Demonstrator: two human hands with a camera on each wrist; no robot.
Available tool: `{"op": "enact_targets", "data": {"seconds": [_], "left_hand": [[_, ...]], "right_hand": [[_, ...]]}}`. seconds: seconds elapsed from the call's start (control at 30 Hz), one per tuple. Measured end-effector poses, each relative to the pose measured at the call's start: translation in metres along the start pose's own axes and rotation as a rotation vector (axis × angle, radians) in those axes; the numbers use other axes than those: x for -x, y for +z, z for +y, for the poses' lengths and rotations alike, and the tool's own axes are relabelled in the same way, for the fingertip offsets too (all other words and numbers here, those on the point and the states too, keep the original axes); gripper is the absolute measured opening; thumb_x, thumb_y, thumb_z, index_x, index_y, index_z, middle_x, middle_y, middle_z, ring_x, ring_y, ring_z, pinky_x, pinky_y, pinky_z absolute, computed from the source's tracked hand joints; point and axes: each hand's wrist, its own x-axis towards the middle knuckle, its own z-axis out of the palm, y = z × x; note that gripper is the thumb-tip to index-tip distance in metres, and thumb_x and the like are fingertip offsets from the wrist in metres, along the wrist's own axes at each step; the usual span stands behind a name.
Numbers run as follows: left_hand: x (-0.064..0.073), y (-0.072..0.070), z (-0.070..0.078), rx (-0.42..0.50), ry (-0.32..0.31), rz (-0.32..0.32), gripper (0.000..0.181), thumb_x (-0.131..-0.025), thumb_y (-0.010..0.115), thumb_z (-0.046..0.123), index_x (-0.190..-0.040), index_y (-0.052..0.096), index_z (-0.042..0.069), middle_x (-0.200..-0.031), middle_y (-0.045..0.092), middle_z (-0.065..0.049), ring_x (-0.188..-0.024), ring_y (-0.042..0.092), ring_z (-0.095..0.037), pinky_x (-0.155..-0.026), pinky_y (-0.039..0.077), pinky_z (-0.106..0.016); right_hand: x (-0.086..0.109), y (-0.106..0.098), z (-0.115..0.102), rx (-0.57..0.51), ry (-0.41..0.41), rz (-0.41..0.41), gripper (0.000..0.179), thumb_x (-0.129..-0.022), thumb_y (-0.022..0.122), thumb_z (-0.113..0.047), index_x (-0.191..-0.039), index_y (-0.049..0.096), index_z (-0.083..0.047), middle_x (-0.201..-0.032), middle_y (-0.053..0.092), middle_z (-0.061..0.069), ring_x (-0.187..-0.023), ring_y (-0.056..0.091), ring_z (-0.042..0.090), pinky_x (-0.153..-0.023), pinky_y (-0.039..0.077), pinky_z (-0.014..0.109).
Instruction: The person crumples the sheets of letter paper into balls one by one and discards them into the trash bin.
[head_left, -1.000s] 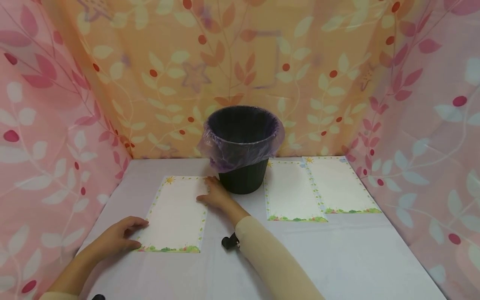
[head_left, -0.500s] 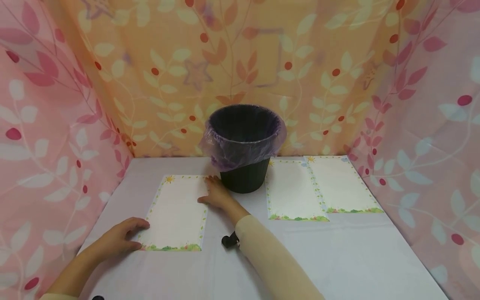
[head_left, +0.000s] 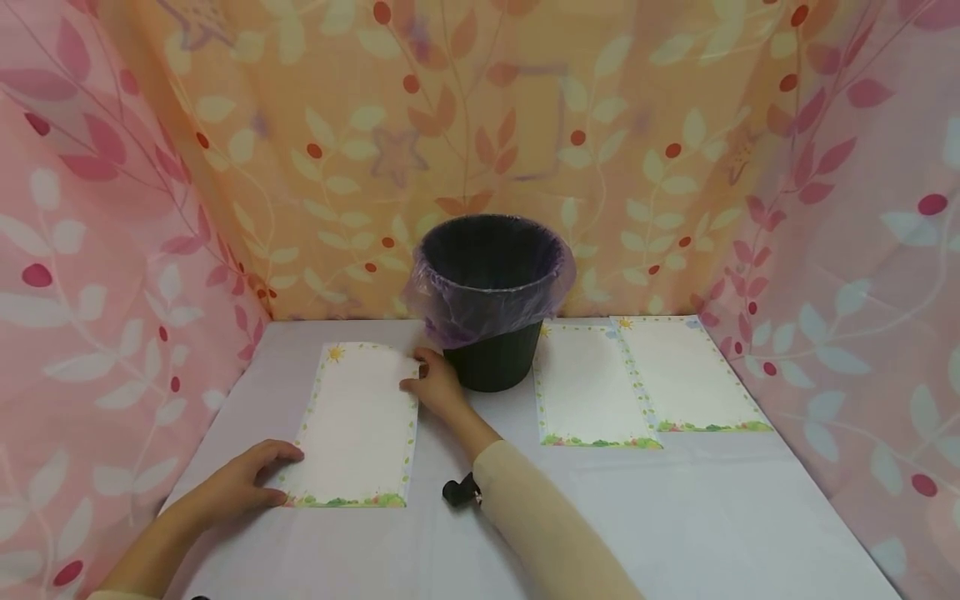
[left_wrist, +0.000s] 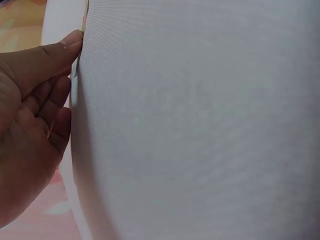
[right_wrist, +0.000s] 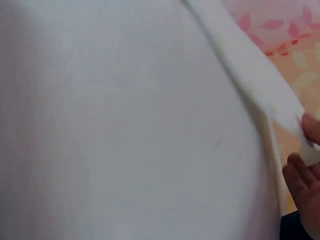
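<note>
A white sheet of paper (head_left: 360,425) with a printed border of leaves, a sun and flowers lies on the left part of the table. My right hand (head_left: 441,385) pinches its far right corner, and the far edge bows up off the tabletop. In the right wrist view the raised paper (right_wrist: 260,75) slopes up to the thumb of the right hand (right_wrist: 305,170). My left hand (head_left: 240,483) rests at the sheet's near left edge, thumb and forefinger spread apart. The left wrist view shows the left hand (left_wrist: 37,90) with its thumb tip at the paper's edge.
A black bin (head_left: 491,358) lined with a purple plastic bag (head_left: 487,312) stands at the back middle, close beside my right hand. Two more bordered sheets, a nearer one (head_left: 592,392) and a farther one (head_left: 690,375), lie right of it. Patterned curtains (head_left: 345,167) enclose the white table (head_left: 675,517).
My right hand has taken hold of the sheet's far right corner and raised it slightly from the table. The left hand has stayed at the near left edge.
</note>
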Motion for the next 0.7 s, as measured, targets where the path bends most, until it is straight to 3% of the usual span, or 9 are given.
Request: {"op": "enact_targets", "data": {"seconds": [0.13,0.2,0.23,0.33,0.47,0.6,0.7], "left_hand": [[0.0009,0.0010,-0.0019,0.001,-0.009,0.008,0.060,-0.077,0.088,0.027,-0.129,0.062,0.013,-0.138,0.057,-0.013,-0.125,0.038,0.019,-0.099,0.024,0.005],[0.0006,0.0010,-0.0027,0.004,-0.021,0.006,0.060,-0.077,0.088,0.028,-0.129,0.062,0.015,-0.139,0.056,-0.012,-0.125,0.037,0.020,-0.100,0.023,0.005],[0.0004,0.0010,-0.0028,0.010,-0.030,0.007,0.060,-0.077,0.089,0.028,-0.129,0.062,0.016,-0.140,0.056,-0.011,-0.125,0.036,0.020,-0.100,0.023,0.005],[-0.0003,0.0002,-0.0026,0.034,-0.032,-0.001,0.060,-0.077,0.088,0.027,-0.130,0.062,0.015,-0.141,0.055,-0.014,-0.126,0.036,0.020,-0.100,0.023,0.005],[-0.0014,-0.0002,-0.0008,0.068,-0.044,-0.008,0.060,-0.077,0.088,0.026,-0.129,0.062,0.013,-0.142,0.054,-0.016,-0.126,0.036,0.019,-0.100,0.023,0.004],[-0.0012,0.0006,0.0002,-0.021,-0.051,0.013,0.057,-0.076,0.088,0.032,-0.126,0.065,0.019,-0.141,0.058,-0.009,-0.126,0.040,0.016,-0.098,0.028,0.002],[0.0001,0.0008,0.0004,-0.136,-0.026,0.050,0.054,-0.074,0.090,0.034,-0.122,0.068,0.020,-0.136,0.062,-0.006,-0.124,0.051,0.002,-0.096,0.034,-0.001]], "right_hand": [[0.0016,0.0008,-0.0082,-0.097,0.061,0.101,0.081,-0.079,0.086,-0.008,-0.151,0.048,-0.006,-0.126,0.069,0.016,-0.101,0.066,0.028,-0.093,0.056,0.040],[0.0024,0.0014,-0.0105,-0.145,0.085,0.104,0.077,-0.078,0.085,-0.007,-0.147,0.051,-0.002,-0.121,0.071,0.018,-0.098,0.067,0.026,-0.094,0.056,0.039],[0.0026,0.0017,-0.0112,-0.174,0.088,0.091,0.073,-0.079,0.085,-0.006,-0.144,0.054,0.001,-0.124,0.071,0.019,-0.101,0.068,0.024,-0.095,0.056,0.038],[0.0037,0.0042,-0.0092,-0.287,0.099,0.015,0.057,-0.082,0.080,0.001,-0.135,0.060,0.007,-0.117,0.073,0.024,-0.094,0.072,0.024,-0.085,0.060,0.034],[0.0047,0.0079,-0.0038,-0.303,0.096,-0.035,0.046,-0.085,0.075,0.005,-0.129,0.062,0.010,-0.108,0.075,0.022,-0.090,0.073,0.021,-0.079,0.061,0.029],[0.0070,0.0096,-0.0036,-0.293,0.083,-0.029,0.040,-0.085,0.073,0.006,-0.123,0.064,0.010,-0.101,0.076,0.018,-0.084,0.072,0.018,-0.076,0.061,0.029],[0.0094,0.0099,-0.0083,-0.331,0.065,-0.043,0.038,-0.086,0.072,0.007,-0.122,0.064,0.012,-0.100,0.076,0.018,-0.082,0.071,0.016,-0.075,0.061,0.028]]}}
